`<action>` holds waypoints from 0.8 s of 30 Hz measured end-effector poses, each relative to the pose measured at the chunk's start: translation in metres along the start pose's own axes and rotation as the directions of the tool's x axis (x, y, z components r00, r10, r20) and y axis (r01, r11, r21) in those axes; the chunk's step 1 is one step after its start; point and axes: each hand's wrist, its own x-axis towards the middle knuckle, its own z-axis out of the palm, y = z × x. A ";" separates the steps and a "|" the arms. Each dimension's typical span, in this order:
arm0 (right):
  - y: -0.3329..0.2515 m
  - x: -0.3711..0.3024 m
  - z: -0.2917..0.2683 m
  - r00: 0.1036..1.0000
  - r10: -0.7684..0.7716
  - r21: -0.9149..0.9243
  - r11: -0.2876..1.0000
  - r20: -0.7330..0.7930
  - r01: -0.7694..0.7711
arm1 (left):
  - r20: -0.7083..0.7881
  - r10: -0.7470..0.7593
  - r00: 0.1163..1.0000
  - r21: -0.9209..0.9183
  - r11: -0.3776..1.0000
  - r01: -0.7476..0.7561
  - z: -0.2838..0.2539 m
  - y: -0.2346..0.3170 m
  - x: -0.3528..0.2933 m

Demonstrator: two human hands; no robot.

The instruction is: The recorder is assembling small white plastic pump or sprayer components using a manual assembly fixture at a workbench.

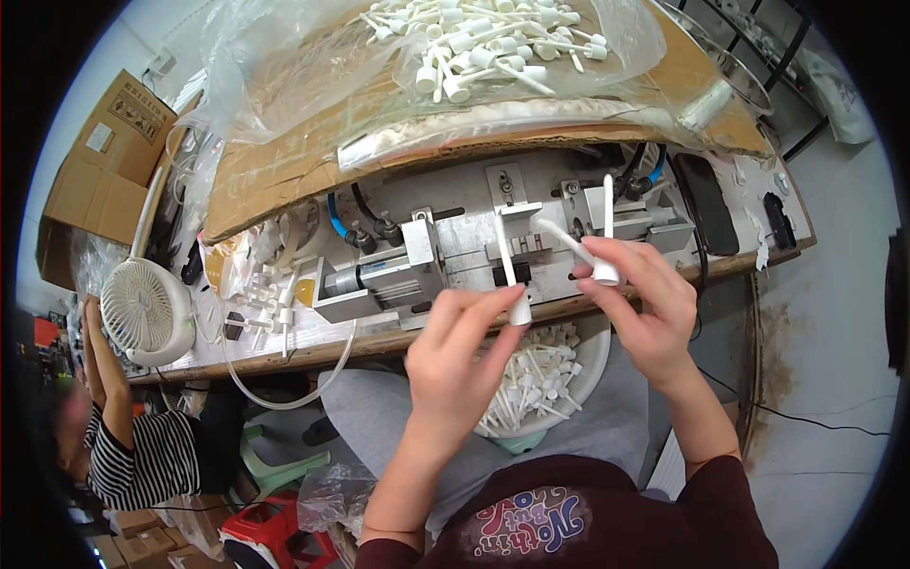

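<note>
Pinched upright between thumb and fingers of my left hand [460, 356] is a white plastic stick [505, 248] with a wider cap-like lower end. My right hand [654, 313] grips white sticks [608, 204] of the same kind: one points straight up, another leans left toward the first. Both hands are just in front of a metal clamping fixture [464, 248] with sliding blocks. Below them, a white basin [597, 365] full of similar pieces sits at my lap, partly hidden by my left hand.
A heap of white capped sticks [483, 43] lies on plastic film over a cardboard shelf [284, 175]. A white fan [147, 313] and loose pieces are at left, with a phone [706, 204] at right. A person in a striped shirt [156, 460] sits far left.
</note>
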 end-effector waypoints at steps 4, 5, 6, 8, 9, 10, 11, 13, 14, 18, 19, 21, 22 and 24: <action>-0.004 -0.013 0.006 0.977 0.211 0.206 0.958 -0.043 -0.198 | 0.048 0.179 0.983 0.470 0.864 -0.180 0.011 -0.014 -0.002; -0.005 -0.015 0.008 0.970 0.232 0.256 0.944 -0.066 -0.209 | 0.085 0.218 0.972 0.547 0.805 -0.229 0.011 -0.016 -0.002; -0.006 -0.017 0.007 0.969 0.237 0.245 0.946 -0.066 -0.215 | 0.126 0.253 0.959 0.616 0.738 -0.275 0.012 -0.018 -0.001; -0.009 -0.020 0.006 0.967 0.246 0.229 0.947 -0.063 -0.226 | 0.156 0.274 0.949 0.659 0.687 -0.307 0.011 -0.019 0.004; -0.010 -0.021 0.007 0.969 0.239 0.216 0.951 -0.062 -0.221 | 0.180 0.249 0.952 0.690 0.657 -0.302 0.010 -0.015 0.006; -0.011 -0.022 0.007 0.971 0.231 0.200 0.956 -0.063 -0.214 | 0.203 0.224 0.953 0.719 0.627 -0.300 0.009 -0.012 0.009; -0.012 -0.023 0.007 0.973 0.222 0.184 0.961 -0.063 -0.208 | 0.211 0.217 0.953 0.712 0.634 -0.302 0.009 -0.011 0.012; -0.014 -0.025 0.006 0.971 0.227 0.157 0.964 -0.067 -0.215 | 0.227 0.204 0.952 0.698 0.647 -0.306 0.009 -0.012 0.015; -0.015 -0.025 0.006 0.971 0.230 0.143 0.965 -0.070 -0.218 | 0.222 0.196 0.955 0.700 0.650 -0.296 0.009 -0.012 0.014; -0.019 -0.028 0.009 0.960 0.260 0.145 0.959 -0.107 -0.243 | 0.207 0.183 0.961 0.690 0.669 -0.276 0.008 -0.007 0.014; -0.018 -0.029 0.013 0.957 0.264 0.156 0.957 -0.119 -0.245 | 0.203 0.184 0.962 0.687 0.674 -0.274 0.008 -0.006 0.013; -0.018 -0.031 0.020 0.961 0.253 0.141 0.961 -0.110 -0.237 | 0.112 0.236 0.965 0.491 0.831 -0.260 0.013 -0.002 0.009; -0.020 -0.033 0.023 0.967 0.241 0.113 0.966 -0.088 -0.230 | 0.063 0.251 0.966 0.376 0.891 -0.255 0.016 0.000 0.006; -0.023 -0.036 0.029 0.966 0.248 0.125 0.963 -0.067 -0.239 | 0.053 0.324 0.944 0.324 0.889 -0.323 0.018 0.004 0.004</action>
